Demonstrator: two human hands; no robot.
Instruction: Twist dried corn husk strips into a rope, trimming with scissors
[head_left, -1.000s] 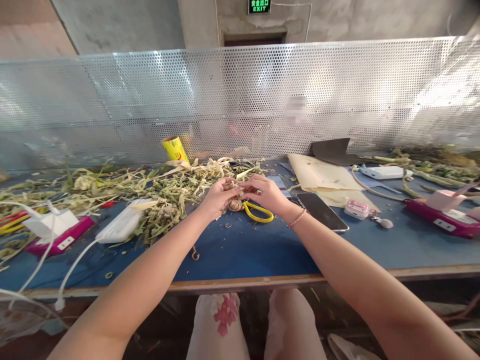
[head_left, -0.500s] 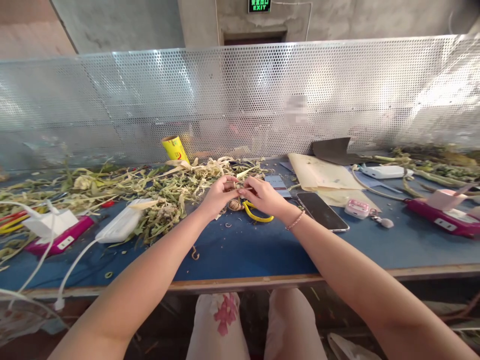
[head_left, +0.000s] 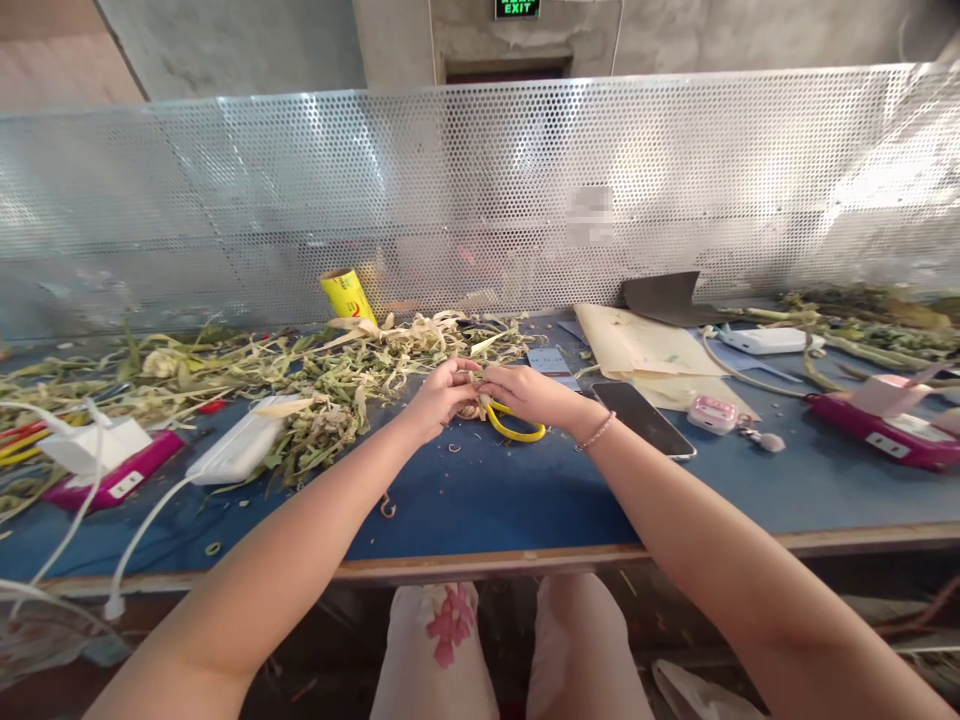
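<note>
My left hand [head_left: 437, 400] and right hand [head_left: 529, 393], which I watch from a distance through the head camera, face each other with fingers bent and tips almost meeting above a flat blue tabletop [head_left: 480, 500]; only a narrow gap shows, and I cannot tell what, if anything, they grip. Just below the left fingertips, partly covered by them, sits a small, round, brown, dry-looking object [head_left: 469, 411]. Beside it, below the right fingers, lies a bright yellow loop [head_left: 517, 436], its far side partly hidden. A flat, rectangular grey-blue card [head_left: 553, 366] shows just beyond the right fingers. To the left of the fingers I see a heap of pale green and straw-coloured dried leaves and stems [head_left: 322, 410], a tilted bright yellow tube [head_left: 347, 294] behind it, then a white rectangular plastic block [head_left: 238, 440] and a magenta power strip [head_left: 120, 478]. To the right of the fingers, a flat black-screened phone [head_left: 645, 420] lies before a cream-coloured paper sheet [head_left: 641, 345], near a small pink-and-white case [head_left: 712, 414]. Well beyond the fingers stands a silver perforated metal screen [head_left: 480, 200].
</note>
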